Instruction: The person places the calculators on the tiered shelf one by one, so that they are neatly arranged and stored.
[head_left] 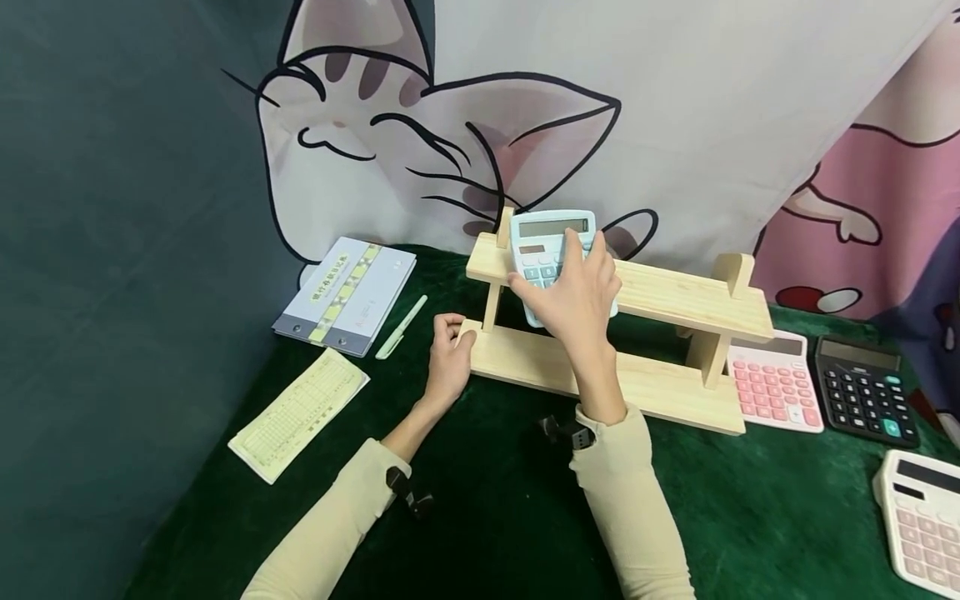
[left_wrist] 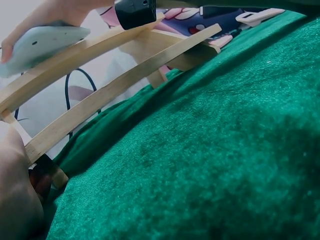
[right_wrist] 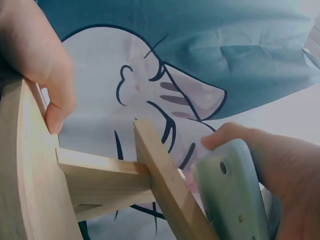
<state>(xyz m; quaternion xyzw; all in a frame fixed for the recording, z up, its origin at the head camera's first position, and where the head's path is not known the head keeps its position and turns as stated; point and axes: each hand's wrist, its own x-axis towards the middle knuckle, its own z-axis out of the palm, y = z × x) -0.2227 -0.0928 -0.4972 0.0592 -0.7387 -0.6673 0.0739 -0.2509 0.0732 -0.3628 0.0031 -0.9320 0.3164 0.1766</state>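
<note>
A light blue calculator [head_left: 532, 260] is in my right hand [head_left: 577, 292], which grips it by the sides with fingers spread over the keys. Its screen end points away from me, and it overlaps the left part of the upper board of a two-tier wooden shelf [head_left: 675, 300]. In the right wrist view the calculator's back [right_wrist: 232, 190] shows close beside the upper board [right_wrist: 170, 185]. My left hand [head_left: 450, 364] holds the left end of the lower board [head_left: 525, 354], thumb on top. The left wrist view shows that hand [left_wrist: 17, 190] at the board's end.
Right of the shelf lie a pink calculator [head_left: 772, 383], a black calculator [head_left: 862, 387] and a cream calculator [head_left: 926, 517]. On the left are a binder notebook [head_left: 375, 292], a pale green pen [head_left: 402, 327] and a form pad [head_left: 300, 414]. A cat-print curtain [head_left: 525, 42] hangs behind the green cloth [head_left: 480, 500].
</note>
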